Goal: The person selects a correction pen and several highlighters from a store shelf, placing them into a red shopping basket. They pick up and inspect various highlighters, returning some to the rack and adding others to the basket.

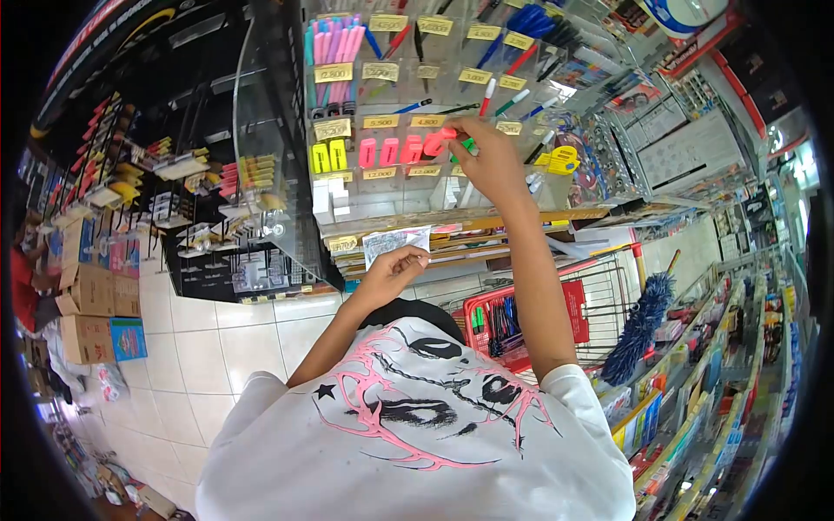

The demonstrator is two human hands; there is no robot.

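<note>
My right hand (493, 165) reaches up to a clear display shelf (373, 204), its thumb and fingers closed around a pink highlighter (447, 134) at the end of a row. Beside it stand several more pink highlighters (388, 152), and a green highlighter (462, 149) shows partly behind my fingers. Yellow highlighters (328, 157) fill the slot at the row's left. Lower down, my left hand (398, 271) hangs before the shelf front with curled fingers; whether anything is in them is hidden. A printed paper sheet (396, 243) lies just above it.
Pens and price tags (482, 32) fill the tiers above. A red shopping cart (473, 304) with pens inside stands below my right arm, near a blue fluffy duster (641, 330). Cardboard boxes (87, 339) sit at left, where another person's red sleeve (24, 273) shows.
</note>
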